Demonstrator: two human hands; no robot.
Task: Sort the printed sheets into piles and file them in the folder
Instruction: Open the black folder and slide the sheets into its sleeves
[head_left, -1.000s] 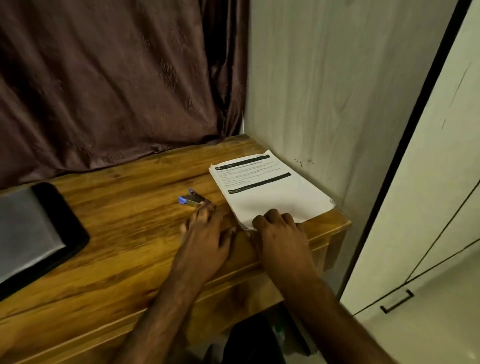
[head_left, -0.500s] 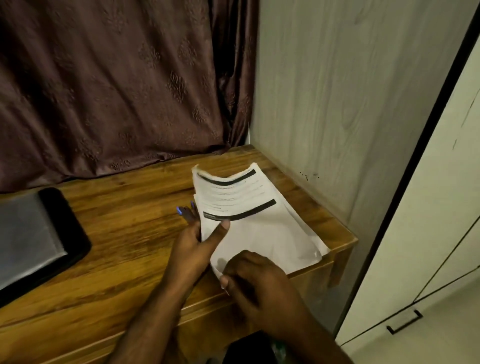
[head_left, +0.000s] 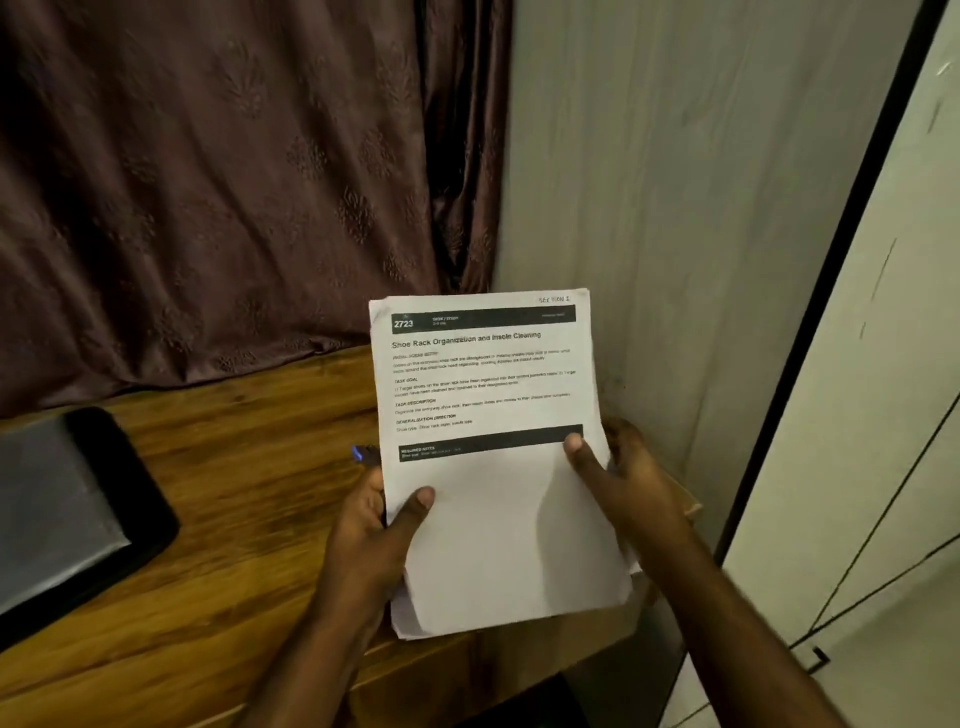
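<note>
Both hands hold the stack of printed sheets (head_left: 498, 467) up off the wooden table (head_left: 234, 545), tilted toward the camera: the left hand (head_left: 376, 525) grips its left edge, thumb on the front page, and the right hand (head_left: 631, 483) grips the right edge likewise. Left lies the black folder (head_left: 67, 514). A blue-tipped object (head_left: 359, 454) peeks out beside the sheets, before the brown curtain (head_left: 218, 171)

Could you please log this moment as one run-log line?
phase: sorting start | left hand: holds sheets | right hand: holds sheets | folder: on desk, untouched
</note>
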